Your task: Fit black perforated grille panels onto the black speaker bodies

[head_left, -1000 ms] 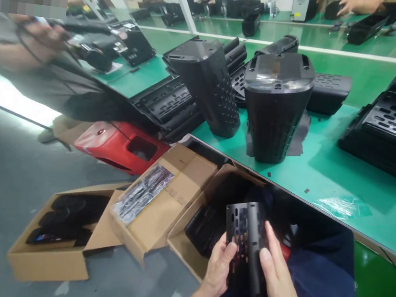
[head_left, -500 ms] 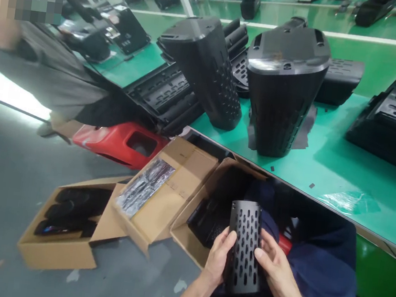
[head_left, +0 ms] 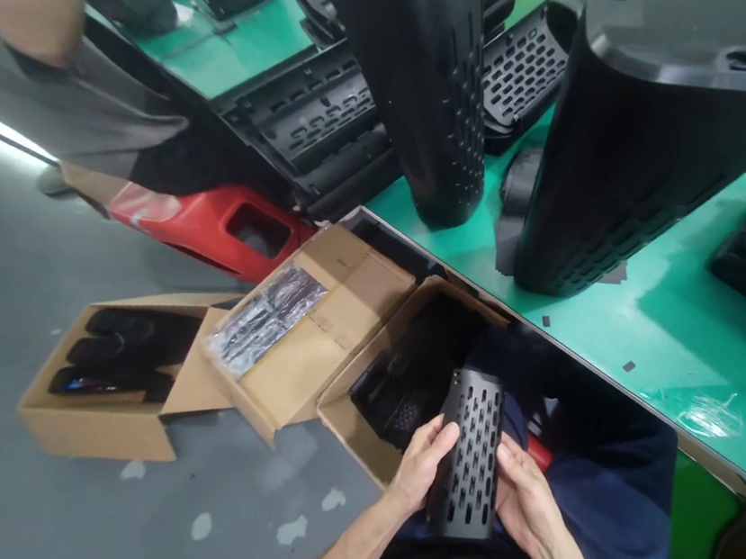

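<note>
Left hand (head_left: 422, 462) at nine o'clock and right hand (head_left: 527, 498) at three o'clock are both closed around the long edges of a slotted black panel (head_left: 468, 454) over the lap, judged light, stiff, smooth; edge grip suits.

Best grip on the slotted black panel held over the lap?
Judging from its pose, take the slotted black panel by its two long edges, one from each side. It is narrow and curved, standing lengthwise away from the body. The left hand and right hand already clasp those edges, clear of the slots.
</note>
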Demonstrator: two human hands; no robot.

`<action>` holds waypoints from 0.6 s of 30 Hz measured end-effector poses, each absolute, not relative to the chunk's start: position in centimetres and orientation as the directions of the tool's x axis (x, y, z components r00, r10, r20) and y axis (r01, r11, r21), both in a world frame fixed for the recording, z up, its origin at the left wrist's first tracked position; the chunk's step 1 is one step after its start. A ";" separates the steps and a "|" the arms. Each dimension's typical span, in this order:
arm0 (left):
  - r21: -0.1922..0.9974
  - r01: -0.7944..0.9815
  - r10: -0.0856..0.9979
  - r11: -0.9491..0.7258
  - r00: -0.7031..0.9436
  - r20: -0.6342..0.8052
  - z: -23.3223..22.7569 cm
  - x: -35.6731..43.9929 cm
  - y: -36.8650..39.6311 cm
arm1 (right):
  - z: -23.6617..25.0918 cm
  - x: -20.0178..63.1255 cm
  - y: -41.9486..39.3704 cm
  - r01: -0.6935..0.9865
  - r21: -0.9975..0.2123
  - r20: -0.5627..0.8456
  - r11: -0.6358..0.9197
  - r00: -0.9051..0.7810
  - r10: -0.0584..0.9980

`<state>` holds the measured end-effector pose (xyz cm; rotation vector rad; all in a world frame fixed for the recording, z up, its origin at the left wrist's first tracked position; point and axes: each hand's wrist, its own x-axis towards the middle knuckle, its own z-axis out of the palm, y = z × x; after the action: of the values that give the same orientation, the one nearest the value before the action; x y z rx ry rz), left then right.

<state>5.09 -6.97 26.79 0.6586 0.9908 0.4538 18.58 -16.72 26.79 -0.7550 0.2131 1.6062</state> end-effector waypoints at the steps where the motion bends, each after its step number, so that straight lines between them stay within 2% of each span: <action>1: 0.689 -0.053 0.623 0.723 0.478 -0.618 26.7 5.1 -6.9 | 26.8 18.6 -16.7 -0.940 -0.279 -0.579 -0.199 -0.001 0.815; 11: 0.686 -0.016 0.631 0.727 0.408 -0.660 27.6 5.7 -7.0 | 26.5 18.3 -17.3 -0.931 -0.318 -0.581 -0.178 0.043 0.813; 18: 0.672 0.074 0.607 0.737 0.368 -0.705 28.6 6.3 -7.5 | 26.8 18.5 -18.1 -0.924 -0.338 -0.568 -0.179 0.048 0.822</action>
<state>6.34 -7.48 28.64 0.6919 1.1622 0.3797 18.48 -18.07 26.85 -0.7893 0.1689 1.5666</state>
